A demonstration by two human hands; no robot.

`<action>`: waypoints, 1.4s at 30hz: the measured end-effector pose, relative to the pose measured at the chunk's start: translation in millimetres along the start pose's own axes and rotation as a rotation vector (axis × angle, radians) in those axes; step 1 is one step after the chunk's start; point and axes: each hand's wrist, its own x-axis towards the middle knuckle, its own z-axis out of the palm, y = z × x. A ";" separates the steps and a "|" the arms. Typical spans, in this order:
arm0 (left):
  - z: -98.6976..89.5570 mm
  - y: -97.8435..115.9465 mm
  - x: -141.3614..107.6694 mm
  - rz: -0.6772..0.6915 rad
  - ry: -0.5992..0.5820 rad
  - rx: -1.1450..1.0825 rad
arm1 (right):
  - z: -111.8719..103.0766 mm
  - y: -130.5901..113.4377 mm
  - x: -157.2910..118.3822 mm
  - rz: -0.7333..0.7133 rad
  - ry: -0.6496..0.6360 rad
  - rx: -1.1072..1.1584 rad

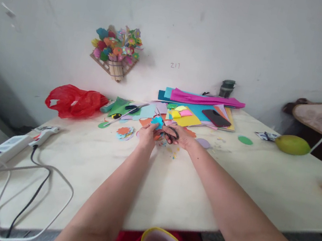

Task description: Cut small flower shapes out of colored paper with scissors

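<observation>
**Blue cutout in left hand, scissors in right**

Pinching blue cutout (pixel 157 121) between thumb and fingers of left hand (pixel 148 133), over the table (pixel 167 195). Gripping scissors (pixel 172 135) in right hand (pixel 183 136), fingers closed about the dark handle loops, blades pointing away, close by the cutout. Cannot tell whether blades touch the paper. Find small scraps (pixel 174 153) on the table just below both hands.

Read writing (pixel 175 65) on wall (pixel 225 32) as "217" or "Z17"; unsure of first character. Note print on packet (pixel 265 136) beside green fruit (pixel 292 145), too small to make out.

Left of hands: see stack (pixel 125 131) of flower cutouts, orange on top; beyond it, second pair (pixel 132 109) of scissors, dark-handled, then red bag (pixel 74 102). Right of hands: see purple disc (pixel 203 143) near right hand, green disc (pixel 245 140) farther off.

Beyond hands: see phone (pixel 216 118) lying on coloured sheets, with pink sheet (pixel 207 100) behind. Near left edge: see power strip (pixel 9 148) with cables. On wall, above table: see bouquet (pixel 117 47) of colourful flowers.
</observation>
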 end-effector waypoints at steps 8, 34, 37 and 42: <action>6.5 -6.6 -2.3 0.064 0.084 0.000 | 6.9 2.2 4.0 -0.003 0.034 0.045; 11.8 -13.9 -9.8 0.061 0.086 0.063 | 30.8 -0.9 3.9 0.044 0.191 0.126; 13.2 -13.0 -11.7 0.066 0.089 0.059 | 31.7 -0.5 3.9 0.047 0.196 0.146; 13.4 -12.5 -13.1 0.051 0.082 0.079 | 31.6 0.4 3.1 0.037 0.187 0.164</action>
